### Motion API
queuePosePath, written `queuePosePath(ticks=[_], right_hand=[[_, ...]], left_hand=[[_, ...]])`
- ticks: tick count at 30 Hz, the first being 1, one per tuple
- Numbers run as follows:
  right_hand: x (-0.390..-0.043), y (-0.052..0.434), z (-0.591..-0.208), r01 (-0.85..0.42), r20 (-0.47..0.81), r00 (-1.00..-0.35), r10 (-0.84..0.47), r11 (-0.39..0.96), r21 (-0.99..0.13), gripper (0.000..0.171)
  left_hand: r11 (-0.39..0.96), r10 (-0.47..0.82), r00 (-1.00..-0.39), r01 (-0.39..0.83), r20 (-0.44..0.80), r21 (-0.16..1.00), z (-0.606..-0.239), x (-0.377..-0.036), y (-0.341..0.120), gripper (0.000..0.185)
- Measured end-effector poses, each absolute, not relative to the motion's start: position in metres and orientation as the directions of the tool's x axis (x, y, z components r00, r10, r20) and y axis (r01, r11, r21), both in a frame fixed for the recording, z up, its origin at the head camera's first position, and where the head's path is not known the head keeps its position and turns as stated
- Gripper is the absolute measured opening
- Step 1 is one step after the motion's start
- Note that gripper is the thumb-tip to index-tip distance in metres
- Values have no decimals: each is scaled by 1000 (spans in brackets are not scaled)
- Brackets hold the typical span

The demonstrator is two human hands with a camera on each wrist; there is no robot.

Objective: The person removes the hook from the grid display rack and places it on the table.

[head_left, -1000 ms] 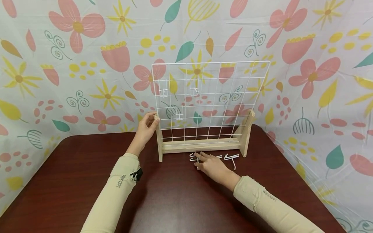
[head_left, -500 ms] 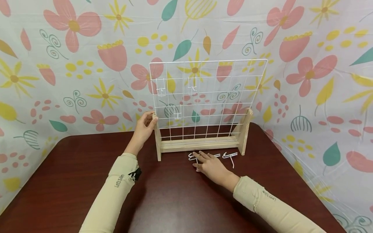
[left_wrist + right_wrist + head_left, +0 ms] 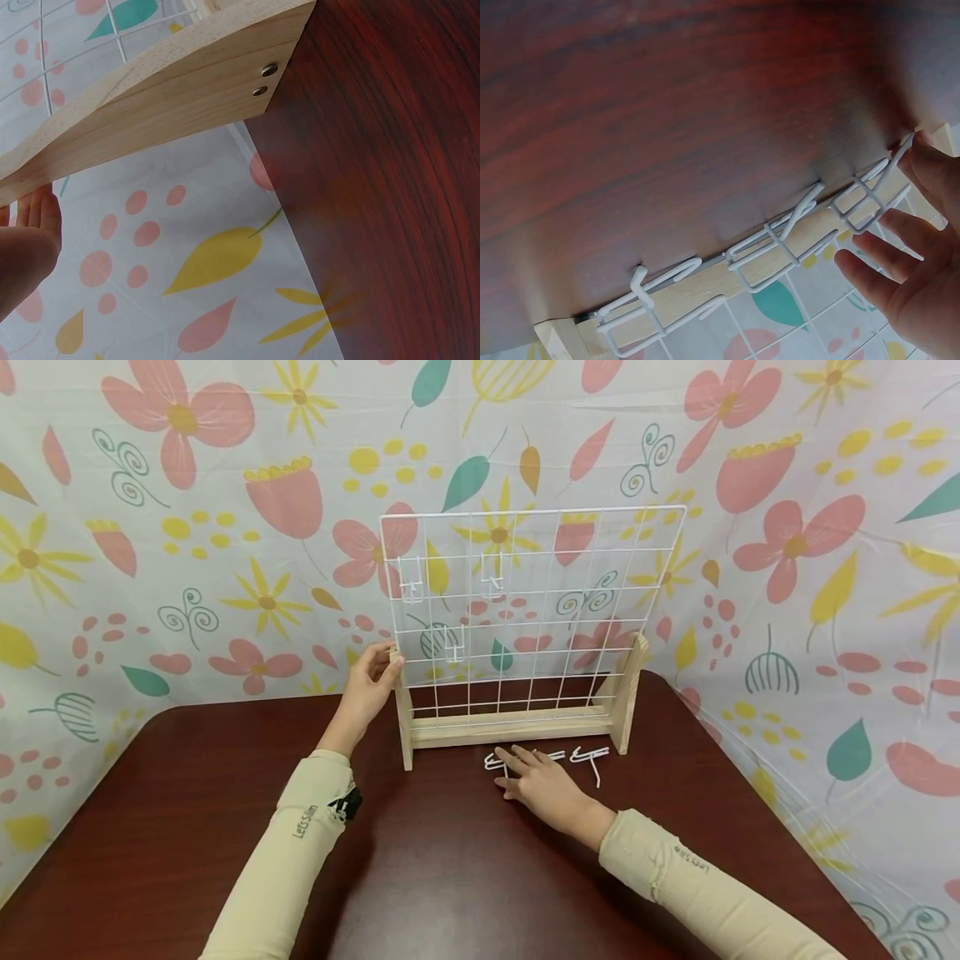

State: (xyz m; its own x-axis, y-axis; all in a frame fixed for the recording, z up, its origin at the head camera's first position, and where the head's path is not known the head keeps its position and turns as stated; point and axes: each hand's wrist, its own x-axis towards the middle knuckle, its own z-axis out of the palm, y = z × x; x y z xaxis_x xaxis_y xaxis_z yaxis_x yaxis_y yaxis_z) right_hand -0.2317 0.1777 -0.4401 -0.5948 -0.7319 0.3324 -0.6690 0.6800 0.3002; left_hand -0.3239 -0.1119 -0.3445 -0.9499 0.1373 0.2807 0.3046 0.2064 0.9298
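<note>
In the head view a white wire grid rack (image 3: 532, 512) stands on a wooden base (image 3: 517, 731). My left hand (image 3: 366, 687) pinches the top of its left wooden upright (image 3: 172, 97) between thumb and fingers. Low in front of the base, my right hand (image 3: 546, 789) spreads its fingers over the leftmost of three white wire hooks (image 3: 867, 192), touching it at the thumb end in the right wrist view. Beside that one lie the middle hook (image 3: 780, 242) and the right-hand hook (image 3: 589, 754).
Three similar hooks hang on the grid's left half: an upper left hook (image 3: 412, 588), an upper middle hook (image 3: 492, 584) and a lower hook (image 3: 454, 653). The dark reddish table (image 3: 420, 868) has a floral cloth (image 3: 300, 577) behind it and at its sides.
The head view has shifted slightly, so the rack sits a little farther left and higher in it. Both hands keep their places, left at the upright, right over the hook.
</note>
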Motion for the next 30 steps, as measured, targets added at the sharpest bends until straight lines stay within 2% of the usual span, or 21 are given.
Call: queuePosePath(ticks=[9,15,25,30], right_hand=[[-229,179,-436,-680,345,-586,-733,676,283,26],[-229,181,-433,-711,400,-528,-749,648,274,26],[-234,181,-419,-760,535,-447,-717,620,195,26],[-239,180,-408,-764,587,-431,-686,623,167,25]], left_hand=[[194,128,-952,299,278,934,-343,-324,-110,42],[181,139,-959,271,249,945,-341,-327,-111,43],[207,135,-947,314,291,927,-343,-324,-112,42],[215,140,-950,304,279,928,-345,-324,-113,43]])
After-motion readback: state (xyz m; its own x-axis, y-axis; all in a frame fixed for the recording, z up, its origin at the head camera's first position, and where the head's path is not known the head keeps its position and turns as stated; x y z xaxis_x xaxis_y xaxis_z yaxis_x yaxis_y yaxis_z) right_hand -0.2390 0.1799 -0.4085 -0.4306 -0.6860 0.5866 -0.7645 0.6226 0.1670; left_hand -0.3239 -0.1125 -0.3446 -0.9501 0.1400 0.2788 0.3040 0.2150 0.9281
